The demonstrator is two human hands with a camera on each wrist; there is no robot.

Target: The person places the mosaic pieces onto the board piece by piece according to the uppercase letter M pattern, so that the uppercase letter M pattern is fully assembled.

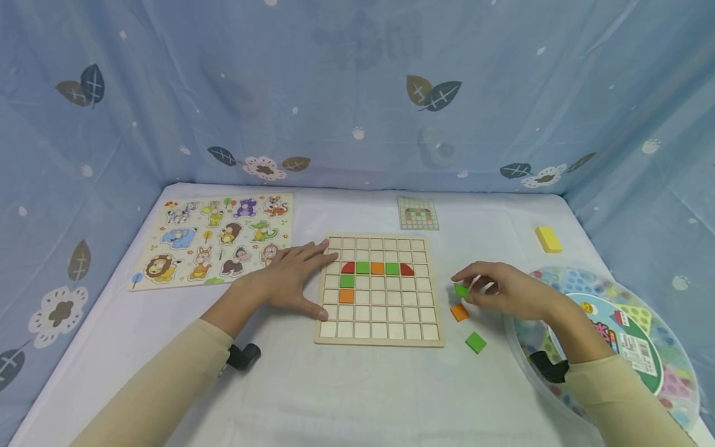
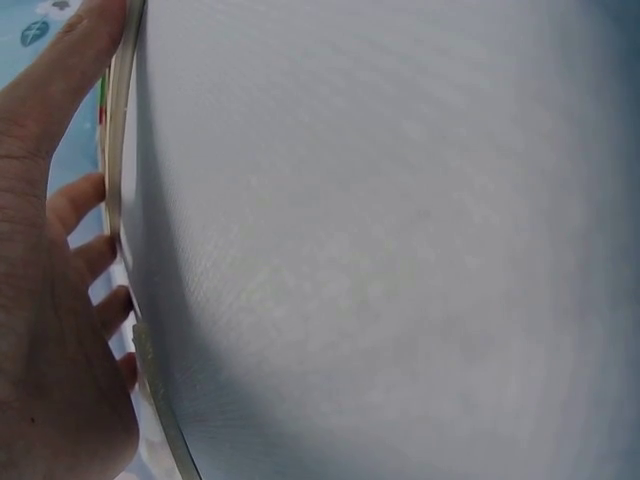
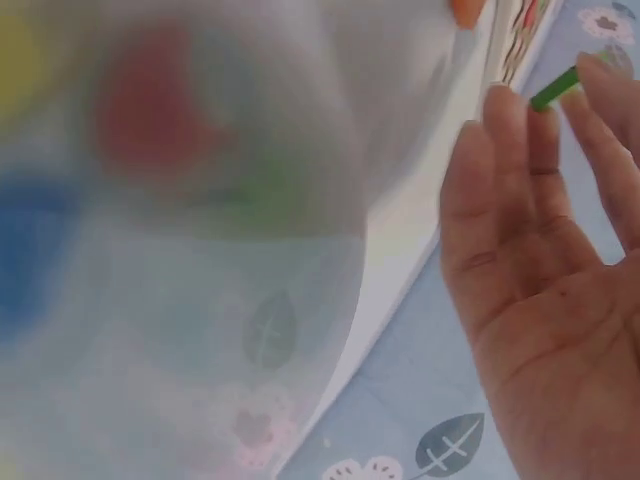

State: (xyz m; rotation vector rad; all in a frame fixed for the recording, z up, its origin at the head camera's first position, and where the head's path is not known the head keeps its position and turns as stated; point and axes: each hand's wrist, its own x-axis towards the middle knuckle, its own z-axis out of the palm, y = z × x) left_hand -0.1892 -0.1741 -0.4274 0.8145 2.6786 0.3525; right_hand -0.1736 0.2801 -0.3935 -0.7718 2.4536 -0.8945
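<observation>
A wooden grid board lies mid-table. Red quarter-rounds and green and orange square tiles fill a row near its top, with a green tile and an orange tile below at the left. My left hand rests spread on the board's left edge, thumb near the lower corner; the left wrist view shows its fingers along the rim. Right of the board, my right hand pinches a green square tile between thumb and fingers. Close by lie a loose orange tile and another green tile.
A pattern card lies behind the board. An animal puzzle board is at the back left, partly behind my left hand. A yellow block sits at the back right. Under my right forearm is a round clear container with a printed label.
</observation>
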